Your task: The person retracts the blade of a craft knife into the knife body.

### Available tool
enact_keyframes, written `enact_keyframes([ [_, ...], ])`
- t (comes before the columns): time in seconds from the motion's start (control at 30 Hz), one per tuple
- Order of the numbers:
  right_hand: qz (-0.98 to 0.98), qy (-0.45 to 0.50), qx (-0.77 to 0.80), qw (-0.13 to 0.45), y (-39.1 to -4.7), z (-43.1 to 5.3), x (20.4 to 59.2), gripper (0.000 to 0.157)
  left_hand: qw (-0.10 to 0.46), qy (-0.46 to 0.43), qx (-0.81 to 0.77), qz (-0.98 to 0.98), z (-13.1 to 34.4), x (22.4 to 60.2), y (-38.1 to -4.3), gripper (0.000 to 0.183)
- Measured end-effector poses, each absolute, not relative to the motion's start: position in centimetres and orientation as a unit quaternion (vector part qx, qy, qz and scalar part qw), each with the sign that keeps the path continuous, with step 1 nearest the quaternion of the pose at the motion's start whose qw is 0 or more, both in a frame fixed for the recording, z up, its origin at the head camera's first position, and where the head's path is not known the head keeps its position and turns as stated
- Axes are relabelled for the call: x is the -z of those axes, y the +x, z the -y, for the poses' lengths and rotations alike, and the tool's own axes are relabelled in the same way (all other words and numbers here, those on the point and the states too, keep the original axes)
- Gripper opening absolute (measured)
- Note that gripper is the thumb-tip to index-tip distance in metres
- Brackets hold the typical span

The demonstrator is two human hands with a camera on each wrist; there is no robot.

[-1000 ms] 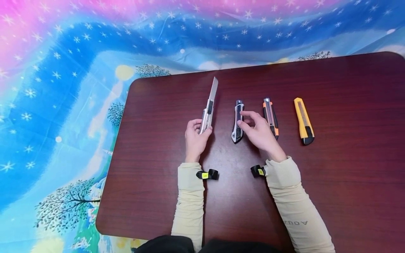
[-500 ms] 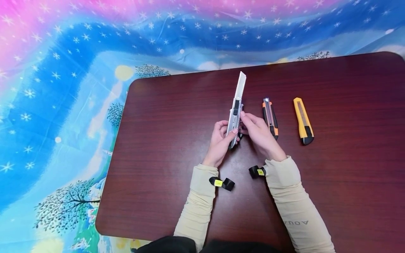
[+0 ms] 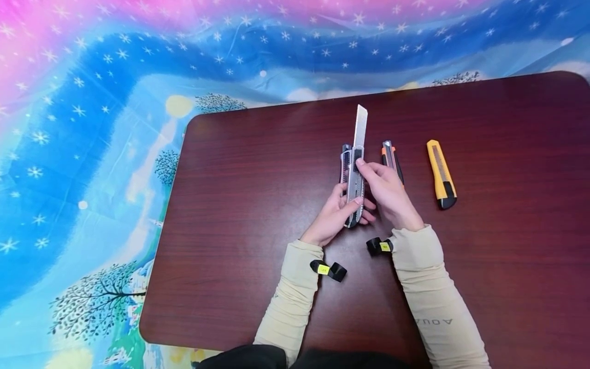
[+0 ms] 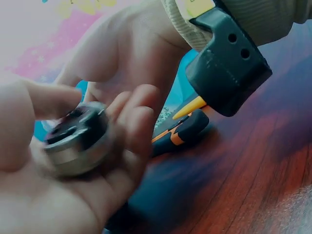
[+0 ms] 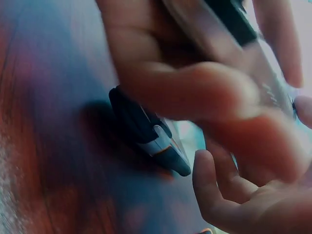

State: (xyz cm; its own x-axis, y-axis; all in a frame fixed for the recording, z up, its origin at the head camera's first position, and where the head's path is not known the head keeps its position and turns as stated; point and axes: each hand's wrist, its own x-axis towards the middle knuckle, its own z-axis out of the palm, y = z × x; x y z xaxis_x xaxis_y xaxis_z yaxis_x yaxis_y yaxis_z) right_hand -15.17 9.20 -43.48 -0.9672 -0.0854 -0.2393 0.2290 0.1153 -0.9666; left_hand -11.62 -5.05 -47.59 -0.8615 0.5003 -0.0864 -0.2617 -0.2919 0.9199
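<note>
In the head view, a silver snap-off utility knife (image 3: 355,179) points away from me with a long length of blade (image 3: 361,125) out of its tip. My left hand (image 3: 328,218) grips the rear of the handle, thumb on top and fingers beneath. The thumb of my right hand (image 3: 389,193) lies on the black slider (image 3: 358,154), and its fingers curl at the knife's right side. From the left wrist view, the knife's butt end (image 4: 78,146) shows blurred between the left thumb and fingers. The right wrist view shows right fingers (image 5: 195,92) bent against the handle.
Behind the held knife lies a grey-and-black utility knife (image 3: 344,163), partly covered. An orange-and-black one (image 3: 388,148) is partly hidden by the right hand. Farther right rests a yellow utility knife (image 3: 441,174). All lie on a dark red wooden table (image 3: 239,205).
My left hand has carried the silver knife rightward, over beside the grey-and-black one. My right hand has come onto the silver knife, its thumb now on the slider.
</note>
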Motion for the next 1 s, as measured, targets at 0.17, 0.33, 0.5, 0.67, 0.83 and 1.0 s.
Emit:
enact_keyframes([
  [0.17, -0.736, 0.052, 0.666, 0.113, -15.2, -9.6, 43.2, 0.038, 0.283, 0.165, -0.770, -0.548, 5.8, 47.6, -11.7, 0.046],
  [0.33, -0.731, 0.052, 0.669, 0.128, -15.2, -9.9, 43.1, 0.039, 0.313, 0.192, -0.764, -0.530, 6.6, 47.4, -11.7, 0.058],
  [0.5, -0.730, 0.047, 0.663, 0.159, -15.1, -10.1, 42.9, 0.055, 0.324, 0.214, -0.753, -0.531, 6.7, 47.3, -11.6, 0.054],
  [0.67, -0.726, 0.051, 0.661, 0.183, -15.1, -10.3, 42.8, 0.067, 0.334, 0.213, -0.748, -0.532, 6.7, 47.2, -11.4, 0.054],
  [0.83, -0.719, 0.060, 0.664, 0.196, -15.1, -10.4, 42.7, 0.067, 0.340, 0.211, -0.747, -0.530, 6.6, 47.1, -11.3, 0.054],
  [1.0, -0.727, 0.053, 0.658, 0.189, -15.1, -10.3, 42.9, 0.067, 0.348, 0.214, -0.751, -0.519, 6.6, 47.0, -11.3, 0.052],
])
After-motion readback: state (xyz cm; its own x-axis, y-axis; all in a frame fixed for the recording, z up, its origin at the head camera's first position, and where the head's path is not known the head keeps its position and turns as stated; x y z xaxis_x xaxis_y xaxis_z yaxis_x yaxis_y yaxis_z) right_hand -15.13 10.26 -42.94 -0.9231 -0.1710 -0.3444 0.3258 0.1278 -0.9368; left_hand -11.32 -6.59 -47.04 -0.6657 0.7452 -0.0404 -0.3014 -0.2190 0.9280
